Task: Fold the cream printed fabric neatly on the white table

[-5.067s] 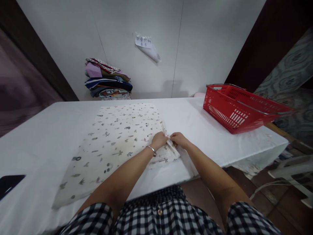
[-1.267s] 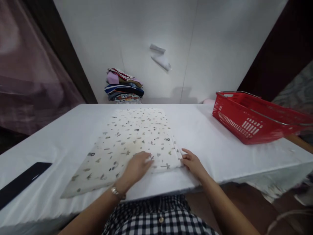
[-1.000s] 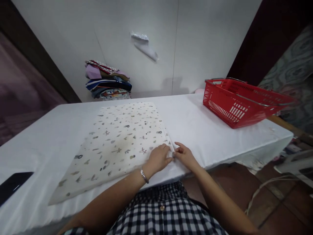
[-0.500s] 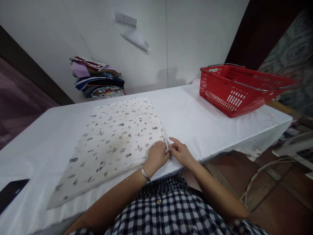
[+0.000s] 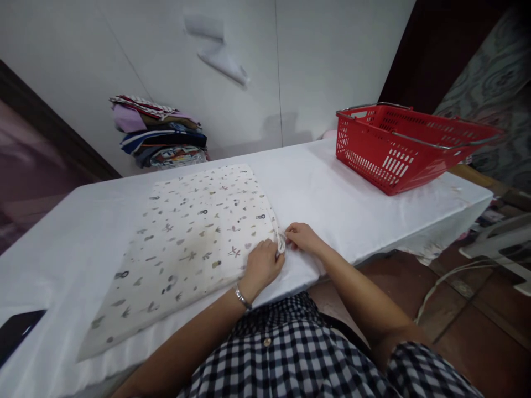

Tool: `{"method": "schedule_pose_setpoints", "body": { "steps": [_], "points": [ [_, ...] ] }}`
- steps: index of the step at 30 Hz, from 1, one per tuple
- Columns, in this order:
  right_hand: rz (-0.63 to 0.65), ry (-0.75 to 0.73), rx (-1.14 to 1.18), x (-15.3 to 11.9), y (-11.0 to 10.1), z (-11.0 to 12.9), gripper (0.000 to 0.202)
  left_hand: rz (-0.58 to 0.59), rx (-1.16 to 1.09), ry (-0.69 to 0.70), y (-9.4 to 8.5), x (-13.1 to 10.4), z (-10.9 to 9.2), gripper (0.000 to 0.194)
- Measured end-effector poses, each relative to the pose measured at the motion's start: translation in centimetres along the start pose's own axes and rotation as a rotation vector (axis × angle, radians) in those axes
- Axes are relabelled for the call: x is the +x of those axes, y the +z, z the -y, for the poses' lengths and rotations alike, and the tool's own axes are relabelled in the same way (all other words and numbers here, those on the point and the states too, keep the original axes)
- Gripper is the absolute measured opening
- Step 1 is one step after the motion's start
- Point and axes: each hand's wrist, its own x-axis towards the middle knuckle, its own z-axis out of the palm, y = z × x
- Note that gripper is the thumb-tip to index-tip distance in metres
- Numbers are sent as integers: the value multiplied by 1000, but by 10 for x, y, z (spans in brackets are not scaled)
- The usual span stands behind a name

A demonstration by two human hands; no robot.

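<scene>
A folded white cloth [image 5: 178, 243] printed with small plants and pineapples lies on the white-covered table [image 5: 315, 188]. My left hand [image 5: 262, 265], with a metal bracelet at the wrist, is closed on the cloth's near right corner. At that same corner my right hand [image 5: 302, 237] pinches the cloth's right edge, where the folded layers stand up in a small loop. The tips of my right fingers are partly hidden by the fold.
A red plastic basket [image 5: 373, 155] with metal handles stands at the table's right end. Folded clothes [image 5: 161, 132] are stacked at the back left, against the wall. A dark flat device [image 5: 19, 331] lies at the left edge. A white plastic chair [image 5: 498, 243] is at right.
My right hand has shifted slightly up along the cloth's right edge, and its raised fingers have closed together. The loop of folded edge now shows more between my hands. The view has moved slightly.
</scene>
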Motion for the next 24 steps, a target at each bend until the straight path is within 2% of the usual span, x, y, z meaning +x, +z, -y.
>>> {"method": "schedule_pose_setpoints", "body": {
  "steps": [3, 6, 9, 11, 13, 17, 21, 24],
  "points": [
    [108, 48, -90, 11, 1, 13, 15, 5, -7, 1, 0, 1, 0, 15],
    [184, 38, -282, 19, 3, 22, 17, -8, -10, 15, 0, 0, 1, 14],
    [71, -91, -542, 25, 6, 28, 9, -30, -20, 28, 1, 0, 3, 14],
    [14, -154, -658, 26, 8, 30, 15, -40, -19, 32, 2, -1, 4, 13],
    [22, -139, -724, 27, 10, 32, 20, -47, -16, 35, 2, -1, 4, 12],
    [-6, -59, -787, 28, 15, 35, 24, -51, -15, 42, 2, 0, 4, 11],
    [-14, -96, -779, 30, 17, 33, 19, -50, -14, 52, 1, 0, 4, 11],
    [-73, -115, -699, 32, 17, 27, 18, -55, -11, 53, 2, -1, 4, 11]
  ]
}}
